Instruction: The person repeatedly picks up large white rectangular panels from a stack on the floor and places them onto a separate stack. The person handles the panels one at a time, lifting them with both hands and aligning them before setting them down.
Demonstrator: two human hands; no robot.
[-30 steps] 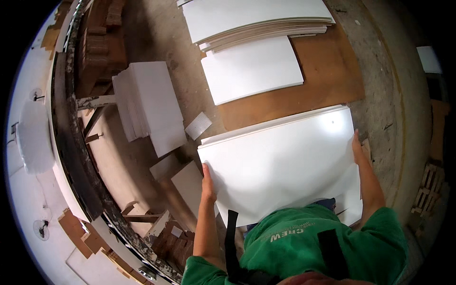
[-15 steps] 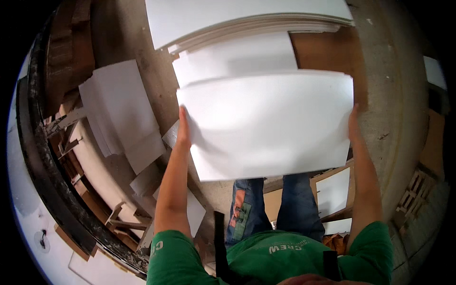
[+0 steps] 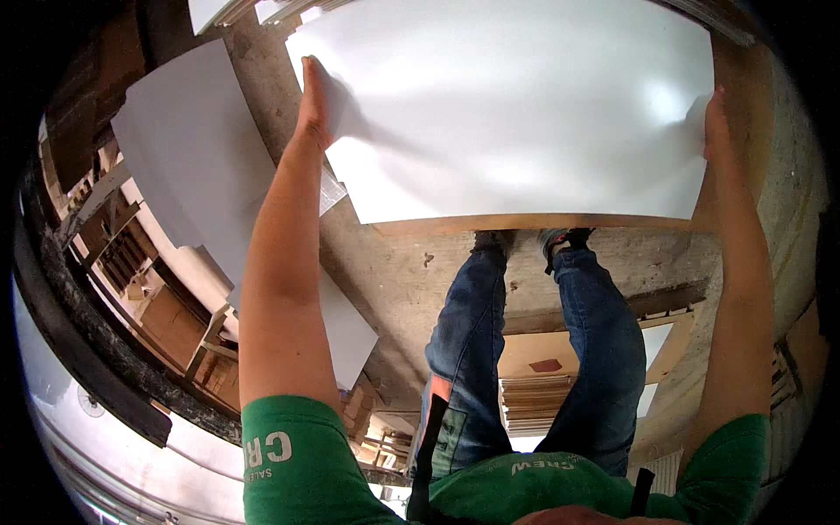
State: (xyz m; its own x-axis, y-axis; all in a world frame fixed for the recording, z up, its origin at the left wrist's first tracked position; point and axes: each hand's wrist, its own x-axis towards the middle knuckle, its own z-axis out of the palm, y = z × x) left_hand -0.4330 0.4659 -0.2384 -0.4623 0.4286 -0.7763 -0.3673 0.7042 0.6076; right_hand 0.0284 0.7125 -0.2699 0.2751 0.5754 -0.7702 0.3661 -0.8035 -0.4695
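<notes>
A large white sheet point(image 3: 525, 114) of board or card stretches between my two hands, its near edge facing me. My left hand point(image 3: 314, 105) grips its left edge, with the thumb side up and the other fingers hidden. At the right edge my right hand point(image 3: 717, 127) holds it the same way, its fingers mostly out of sight. Brown board point(image 3: 525, 224) shows as a strip under the near edge. White corners poke out beneath the sheet on the left. Whether the sheet touches what lies below cannot be made out.
More white sheets point(image 3: 197, 140) lie on the left, beside a dark metal rail point(image 3: 96, 385). Further stacked sheets point(image 3: 229, 13) show at the top left. My feet point(image 3: 564, 241) stand just short of the sheet. Behind my legs is a stack of boards point(image 3: 535, 402).
Both hands have carried the white sheet forward and down over the sheets and brown board ahead. My view has tilted, and my feet and more floor now show.
</notes>
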